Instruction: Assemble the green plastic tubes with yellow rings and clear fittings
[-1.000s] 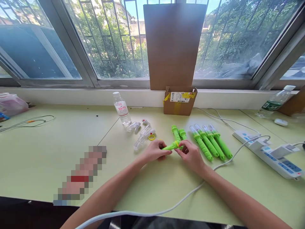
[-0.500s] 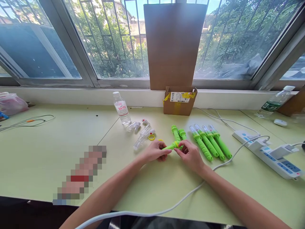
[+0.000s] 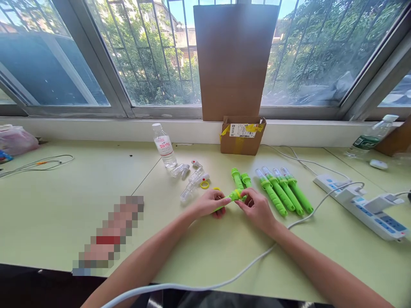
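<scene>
Between my hands lies a green plastic tube [image 3: 231, 198] with a yellow ring [image 3: 238, 193] around its collar. My left hand [image 3: 210, 204] is wrapped round the tube's body. At the collar end, my right hand [image 3: 257, 210] pinches the tube by the ring; its fingertips partly hide that end. Just beyond are two more green tubes [image 3: 236, 177] without clear tops. To the right, several green tubes with clear tops [image 3: 278, 194] lie side by side. Left of my hands are clear plastic fittings [image 3: 192, 185] and a loose yellow ring [image 3: 204, 185]; another yellow ring [image 3: 217, 188] shows partly.
A water bottle [image 3: 165, 147] stands behind the fittings, and a small cardboard box [image 3: 239, 143] at the windowsill. On the right lies a power strip [image 3: 362, 209]. A white cable [image 3: 237, 269] runs under my right forearm. A pixelated item [image 3: 109, 235] lies at left.
My left hand has shifted its grip along the tube, closer to the collar and yellow ring. My right hand stays almost in place at the ring end.
</scene>
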Motion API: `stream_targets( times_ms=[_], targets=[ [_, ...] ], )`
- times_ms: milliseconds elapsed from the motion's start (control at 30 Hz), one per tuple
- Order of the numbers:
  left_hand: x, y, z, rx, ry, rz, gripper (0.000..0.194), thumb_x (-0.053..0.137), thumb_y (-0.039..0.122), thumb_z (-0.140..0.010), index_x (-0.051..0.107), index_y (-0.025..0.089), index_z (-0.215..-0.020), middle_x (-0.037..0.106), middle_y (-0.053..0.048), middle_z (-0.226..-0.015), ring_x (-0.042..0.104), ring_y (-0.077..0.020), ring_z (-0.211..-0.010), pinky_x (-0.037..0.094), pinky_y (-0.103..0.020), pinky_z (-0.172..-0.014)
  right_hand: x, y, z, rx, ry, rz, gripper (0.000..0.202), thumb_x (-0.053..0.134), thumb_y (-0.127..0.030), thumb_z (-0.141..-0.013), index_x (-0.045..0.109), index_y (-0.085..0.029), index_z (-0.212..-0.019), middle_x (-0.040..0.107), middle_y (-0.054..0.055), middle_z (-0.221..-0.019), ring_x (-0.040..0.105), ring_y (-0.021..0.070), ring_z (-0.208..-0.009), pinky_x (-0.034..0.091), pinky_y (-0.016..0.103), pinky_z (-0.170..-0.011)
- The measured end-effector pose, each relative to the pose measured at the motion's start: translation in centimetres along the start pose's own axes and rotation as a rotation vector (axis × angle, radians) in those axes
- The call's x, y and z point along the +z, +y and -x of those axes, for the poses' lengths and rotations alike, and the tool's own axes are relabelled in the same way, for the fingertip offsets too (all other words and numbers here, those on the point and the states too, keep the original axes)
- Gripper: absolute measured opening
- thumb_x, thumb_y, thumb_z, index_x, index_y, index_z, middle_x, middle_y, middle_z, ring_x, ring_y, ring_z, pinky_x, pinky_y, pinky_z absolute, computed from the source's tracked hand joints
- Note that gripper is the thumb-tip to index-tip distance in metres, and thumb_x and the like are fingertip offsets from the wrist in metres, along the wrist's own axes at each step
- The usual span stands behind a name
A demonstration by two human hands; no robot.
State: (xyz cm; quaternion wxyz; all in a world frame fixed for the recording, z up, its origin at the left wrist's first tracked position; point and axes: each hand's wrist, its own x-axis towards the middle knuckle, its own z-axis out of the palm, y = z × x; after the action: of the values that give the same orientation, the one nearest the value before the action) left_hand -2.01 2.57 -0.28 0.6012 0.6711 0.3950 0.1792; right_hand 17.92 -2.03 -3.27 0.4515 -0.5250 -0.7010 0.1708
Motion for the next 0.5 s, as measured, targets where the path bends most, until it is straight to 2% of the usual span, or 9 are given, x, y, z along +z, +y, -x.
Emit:
stream_targets(
  times_ms=[133, 333, 500],
  targets=[
    [-0.13, 0.26, 0.04, -0.011, 0.001, -0.03, 0.04, 0.061, 0.056, -0.074, 0.05, 0.017, -0.075, 0.062, 0.0, -0.058, 0.058, -0.0115, -0.047, 0.047, -0.022, -0.045, 0.1, 0.03, 0.14, -0.021, 0.019, 0.005, 0.012, 0.063, -0.029, -0.082, 0.057, -0.019, -0.083, 0.06, 0.002, -0.085, 0.054, 0.0109, -0.053, 0.046, 0.026, -0.052],
    [-0.14, 0.51, 0.26, -0.009, 0.001, -0.005, 0.039, 0.073, 0.043, -0.066, 0.046, 0.02, -0.084, 0.057, 0.006, -0.053, 0.052, -0.0092, -0.042, 0.043, -0.019, -0.04, 0.18, 0.05, 0.22, -0.04, 0.02, 0.008, 0.009, 0.063, -0.026, -0.082, 0.057, -0.019, -0.084, 0.06, 0.002, -0.087, 0.054, 0.0101, -0.053, 0.046, 0.025, -0.052],
    [0.03, 0.33, 0.26, -0.009, 0.029, 0.014, 0.037, 0.07, 0.043, -0.069, 0.045, 0.019, -0.082, 0.06, 0.004, -0.058, 0.056, -0.0105, -0.044, 0.045, -0.021, -0.04, 0.13, 0.07, 0.22, -0.038, 0.013, 0.011, 0.009, 0.063, -0.026, -0.082, 0.057, -0.019, -0.084, 0.06, 0.003, -0.087, 0.054, 0.0104, -0.054, 0.046, 0.025, -0.052]
  ],
)
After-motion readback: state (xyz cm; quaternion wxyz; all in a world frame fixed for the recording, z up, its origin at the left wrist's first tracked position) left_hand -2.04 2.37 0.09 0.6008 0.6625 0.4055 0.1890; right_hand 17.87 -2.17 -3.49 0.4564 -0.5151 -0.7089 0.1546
